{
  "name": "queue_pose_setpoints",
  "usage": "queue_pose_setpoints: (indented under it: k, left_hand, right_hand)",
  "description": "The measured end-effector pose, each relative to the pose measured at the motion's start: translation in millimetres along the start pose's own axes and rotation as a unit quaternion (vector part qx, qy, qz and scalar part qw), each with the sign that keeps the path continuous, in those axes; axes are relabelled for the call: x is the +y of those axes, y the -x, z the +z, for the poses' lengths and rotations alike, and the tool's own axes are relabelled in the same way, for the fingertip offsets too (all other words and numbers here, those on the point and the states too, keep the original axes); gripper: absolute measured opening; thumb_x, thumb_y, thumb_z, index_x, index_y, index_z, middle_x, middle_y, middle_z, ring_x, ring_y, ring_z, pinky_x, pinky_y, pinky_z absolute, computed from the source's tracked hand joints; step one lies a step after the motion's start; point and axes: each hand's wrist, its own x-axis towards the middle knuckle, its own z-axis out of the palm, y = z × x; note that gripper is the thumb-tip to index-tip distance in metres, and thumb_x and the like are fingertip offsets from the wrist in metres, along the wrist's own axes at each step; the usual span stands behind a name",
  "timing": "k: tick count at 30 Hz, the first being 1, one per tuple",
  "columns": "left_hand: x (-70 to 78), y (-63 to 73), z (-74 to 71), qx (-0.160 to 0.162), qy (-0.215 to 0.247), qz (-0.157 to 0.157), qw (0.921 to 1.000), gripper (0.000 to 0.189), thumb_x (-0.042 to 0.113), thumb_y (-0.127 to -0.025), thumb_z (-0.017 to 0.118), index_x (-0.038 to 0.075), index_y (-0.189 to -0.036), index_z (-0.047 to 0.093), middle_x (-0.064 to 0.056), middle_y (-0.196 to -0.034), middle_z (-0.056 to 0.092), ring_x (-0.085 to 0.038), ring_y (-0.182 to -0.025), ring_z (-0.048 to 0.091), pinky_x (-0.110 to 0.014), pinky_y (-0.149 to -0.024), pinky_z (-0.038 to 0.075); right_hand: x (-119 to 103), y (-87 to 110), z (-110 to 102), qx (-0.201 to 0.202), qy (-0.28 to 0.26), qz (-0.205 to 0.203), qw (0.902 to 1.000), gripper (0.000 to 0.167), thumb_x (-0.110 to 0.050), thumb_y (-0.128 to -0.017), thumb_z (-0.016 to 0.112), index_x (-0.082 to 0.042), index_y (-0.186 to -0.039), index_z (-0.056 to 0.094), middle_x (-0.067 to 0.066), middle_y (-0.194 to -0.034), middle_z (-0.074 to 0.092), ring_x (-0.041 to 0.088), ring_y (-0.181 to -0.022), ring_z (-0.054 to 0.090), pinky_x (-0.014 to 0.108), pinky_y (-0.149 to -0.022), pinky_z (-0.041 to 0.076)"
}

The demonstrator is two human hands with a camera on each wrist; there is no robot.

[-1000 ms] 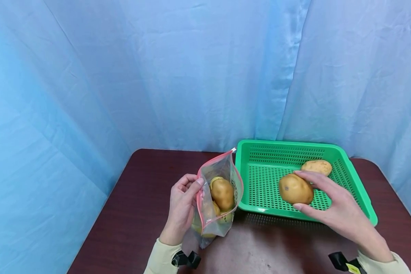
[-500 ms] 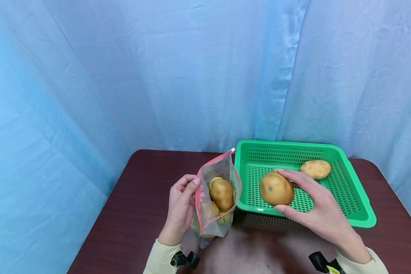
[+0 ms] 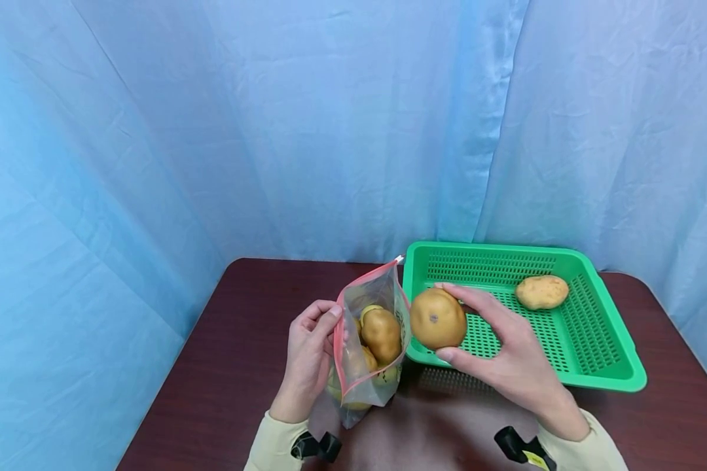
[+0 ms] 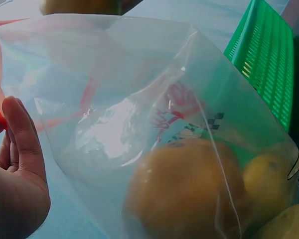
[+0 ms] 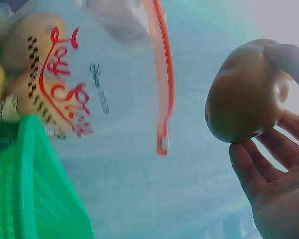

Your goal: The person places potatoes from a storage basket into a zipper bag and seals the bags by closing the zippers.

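Observation:
My left hand [image 3: 309,350] pinches the red-edged rim of a clear zip bag [image 3: 353,366] and keeps its mouth apart. Several potatoes [image 3: 381,335] lie inside the bag; one big one [image 4: 184,189] shows through the plastic in the left wrist view. My right hand [image 3: 509,347] grips a large brown potato [image 3: 438,318] between thumb and fingers, right beside the bag's right rim. In the right wrist view the held potato [image 5: 244,92] is apart from the bag's slider end [image 5: 163,144].
A green plastic basket [image 3: 615,327] stands behind and to the right of the bag, with one pale potato [image 3: 542,292] in it. The dark wooden table [image 3: 241,327] extends to the left. Blue curtains [image 3: 330,131] hang behind the table.
My right hand has carried the brown potato left, from over the basket to the bag's mouth. The left hand and bag have stayed nearly in place.

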Motion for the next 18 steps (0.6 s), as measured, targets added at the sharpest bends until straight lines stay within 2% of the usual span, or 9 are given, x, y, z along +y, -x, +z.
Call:
queue_pose_setpoints:
  k: [3,9,18]
  left_hand:
    - [0.2,0.1,0.5,-0.003,0.001,0.002,1.0000,0.009,0.004,-0.101,0.061,0.007,-0.095,0.067,0.000,-0.071,0.064,-0.009,-0.058,0.062,-0.020,-0.052,0.053]
    - [0.7,0.5,-0.4,0.000,0.002,0.000,1.0000,0.008,0.005,-0.101,0.062,0.007,-0.095,0.067,0.000,-0.072,0.065,-0.010,-0.059,0.062,-0.020,-0.053,0.053]
    - [1.3,0.1,-3.0,-0.003,-0.002,0.001,1.0000,0.007,0.006,-0.101,0.063,0.007,-0.095,0.067,0.000,-0.072,0.064,-0.010,-0.059,0.062,-0.020,-0.053,0.053]
  right_hand:
    - [-1.0,-5.0,8.9,0.002,-0.026,-0.023,0.9994,0.083,-0.001,-0.071,0.092,-0.012,-0.146,0.058,0.003,-0.140,0.063,0.014,-0.122,0.061,0.020,-0.098,0.049]
    - [-5.2,-14.1,26.8,-0.013,-0.068,-0.010,0.9975,0.080,-0.002,-0.076,0.089,-0.014,-0.147,0.056,0.003,-0.143,0.059,0.015,-0.124,0.060,0.024,-0.101,0.051]
    - [-8.0,-22.7,56.5,-0.017,-0.061,0.004,0.9980,0.073,-0.008,-0.082,0.088,-0.015,-0.147,0.056,0.001,-0.139,0.058,0.017,-0.122,0.063,0.027,-0.099,0.053]
